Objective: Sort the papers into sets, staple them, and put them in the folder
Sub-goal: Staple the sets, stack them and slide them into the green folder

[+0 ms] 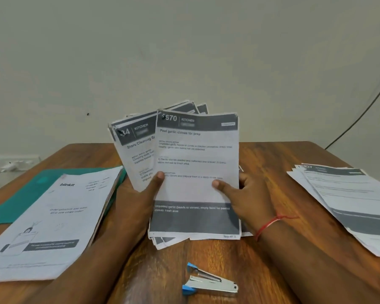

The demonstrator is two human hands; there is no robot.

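Note:
I hold a fanned bundle of printed sheets point(195, 170) upright over the middle of the table. My left hand point(138, 194) grips its left side, thumb across the front. My right hand point(241, 189) grips the right side, thumb on the front sheet headed "670 KITCHEN". A sheet headed "Store Cleaning" peeks out behind on the left. On the table's left lies a green folder point(31, 194), partly covered by a stack of "blinkit" papers point(53, 222). Another stack of grey-banded sheets point(349, 200) lies at the right. A blue-and-silver stapler point(208, 280) sits near the front edge.
The wooden table point(272, 159) meets a plain wall at the back. A dark cable point(364, 108) hangs down the wall at the right. A white power strip with a plug point(11, 164) sits low at the far left beyond the table.

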